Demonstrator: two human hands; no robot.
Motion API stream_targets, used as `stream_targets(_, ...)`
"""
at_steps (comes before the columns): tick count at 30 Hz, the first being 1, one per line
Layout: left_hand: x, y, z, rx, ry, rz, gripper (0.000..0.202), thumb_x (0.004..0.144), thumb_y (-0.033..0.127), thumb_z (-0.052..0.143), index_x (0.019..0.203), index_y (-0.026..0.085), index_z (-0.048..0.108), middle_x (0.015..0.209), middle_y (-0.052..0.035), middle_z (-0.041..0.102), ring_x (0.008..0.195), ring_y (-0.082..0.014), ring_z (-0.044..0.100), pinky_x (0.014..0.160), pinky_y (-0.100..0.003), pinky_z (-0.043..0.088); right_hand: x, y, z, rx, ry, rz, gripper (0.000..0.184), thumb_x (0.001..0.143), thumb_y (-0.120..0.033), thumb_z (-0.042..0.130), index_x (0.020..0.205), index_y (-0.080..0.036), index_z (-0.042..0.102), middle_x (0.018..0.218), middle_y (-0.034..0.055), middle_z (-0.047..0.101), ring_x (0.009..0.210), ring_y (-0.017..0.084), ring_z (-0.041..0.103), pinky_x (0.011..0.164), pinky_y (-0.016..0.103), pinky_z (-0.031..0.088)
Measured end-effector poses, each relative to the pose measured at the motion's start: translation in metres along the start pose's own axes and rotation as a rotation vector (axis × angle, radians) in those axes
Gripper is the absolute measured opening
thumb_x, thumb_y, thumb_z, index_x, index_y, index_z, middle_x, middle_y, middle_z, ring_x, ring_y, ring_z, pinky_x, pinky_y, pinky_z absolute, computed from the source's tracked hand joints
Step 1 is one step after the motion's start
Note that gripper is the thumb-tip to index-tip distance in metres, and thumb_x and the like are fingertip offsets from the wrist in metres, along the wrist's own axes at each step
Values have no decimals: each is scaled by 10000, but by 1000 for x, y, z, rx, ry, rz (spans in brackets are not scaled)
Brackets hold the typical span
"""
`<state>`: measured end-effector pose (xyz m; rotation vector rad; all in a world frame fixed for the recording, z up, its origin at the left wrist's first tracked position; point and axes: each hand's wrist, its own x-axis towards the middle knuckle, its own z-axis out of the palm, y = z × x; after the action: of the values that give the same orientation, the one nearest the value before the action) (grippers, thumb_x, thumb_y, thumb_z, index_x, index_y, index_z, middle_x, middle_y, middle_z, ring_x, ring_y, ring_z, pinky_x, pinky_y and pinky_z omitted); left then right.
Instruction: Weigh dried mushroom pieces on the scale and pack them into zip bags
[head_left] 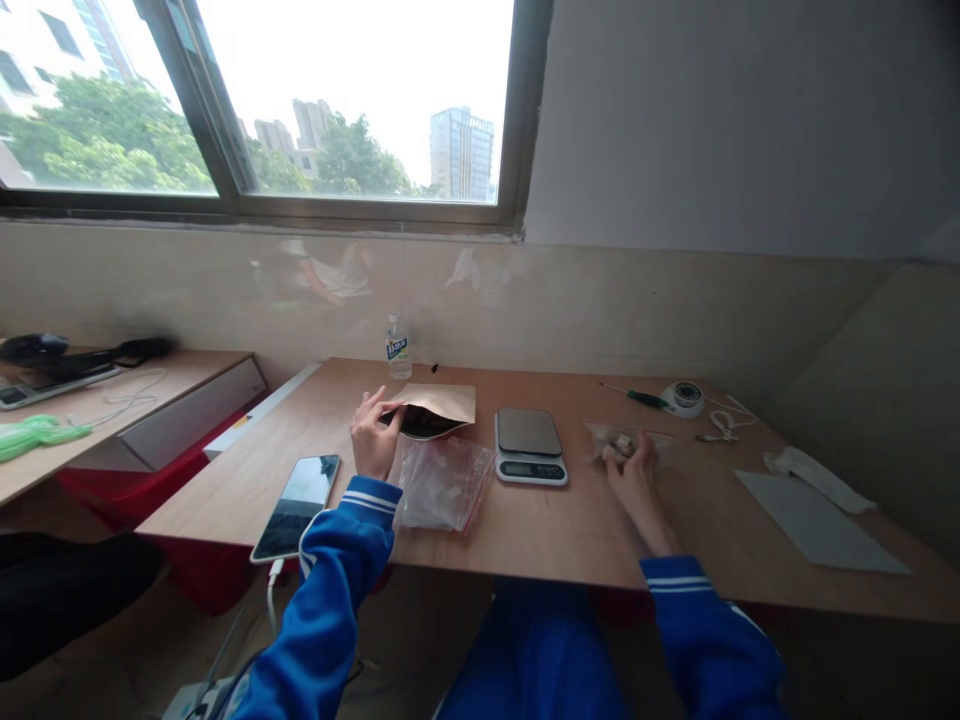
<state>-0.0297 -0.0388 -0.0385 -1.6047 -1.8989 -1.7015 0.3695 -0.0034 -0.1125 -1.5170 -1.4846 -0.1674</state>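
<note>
A brown kraft paper bag (pixel 442 403) lies with its dark mouth gaping toward me. My left hand (pixel 375 432) pinches the left edge of that mouth between thumb and fingers. To the right, my right hand (pixel 634 475) has its fingers closed on a small clear zip bag (pixel 598 437) with several small pale pieces in it; the fingertips partly cover them. Between my hands stands a white kitchen scale (pixel 531 446) with a bare grey plate. Larger clear zip bags (pixel 442 485) lie just below the paper bag, left of the scale.
A phone (pixel 296 508) with a white cable lies at the front left. A plastic bottle (pixel 398 348) stands near the wall. At the right are a green-handled screwdriver (pixel 646 398), a round white device (pixel 685 399), a coiled cable (pixel 721 428) and a grey sheet (pixel 817 522).
</note>
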Motion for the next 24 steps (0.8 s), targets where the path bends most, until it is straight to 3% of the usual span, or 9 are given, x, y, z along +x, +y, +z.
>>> stream_targets(3,-7,22,-8,-98,-6,-59,175,798,341,581,831,191,664,1235,-82,616,1142,-230,568,987,-362,426,-2,-48,-14,136,-20,-21,519,829,-365,451,1239,-52,403,1239,259,433,1196,346,436,956,567,393)
stream_targets(5,-16,33,-11,-120,-15,-93,164,792,342,589,824,198,663,1214,-66,633,1072,-219,611,956,-343,452,-14,-99,-30,337,-164,-75,363,885,-318,407,1196,-141,468,1223,188,488,1088,259,550,908,475,481)
stream_targets(8,-30,44,-12,-142,-48,-113,158,793,353,601,831,221,679,1132,-36,680,980,-202,655,896,-309,488,-33,-174,-45,517,-493,-391,333,930,-221,357,1237,-214,485,1303,106,499,1240,193,461,1035,399,413)
stream_targets(10,-38,47,-10,-121,-63,-134,164,796,370,606,861,247,694,1003,-8,724,901,-188,679,817,-279,513,-40,-207,-42,502,-571,-573,410,935,-153,311,1327,-193,426,1376,104,455,1318,184,374,1078,396,373)
stream_targets(13,-47,44,-4,-21,-4,-169,175,800,394,610,881,270,703,824,21,740,780,-175,695,691,-247,516,-46,-226,-26,343,-612,-659,446,899,-63,305,1314,-116,461,1331,133,511,1325,210,362,1074,409,378)
stream_targets(16,-58,33,9,52,146,-126,175,802,392,615,833,245,705,772,10,737,721,-176,696,621,-237,506,-50,-230,-9,146,-712,-650,414,832,4,367,1181,-79,574,1128,139,640,1169,227,515,1026,381,416)
stream_targets(20,-82,11,27,-20,249,104,149,846,273,572,909,213,693,914,-32,738,893,-187,691,747,-264,534,-55,-237,19,-47,-839,-595,362,804,22,430,1111,-60,604,1044,162,658,992,247,603,880,363,489)
stream_targets(24,-97,-1,33,-61,255,236,170,846,199,559,970,189,675,947,-55,730,963,-195,673,837,-308,537,-51,-251,61,13,-831,-558,331,863,-54,495,1187,-97,548,1153,134,606,993,222,604,842,368,505)
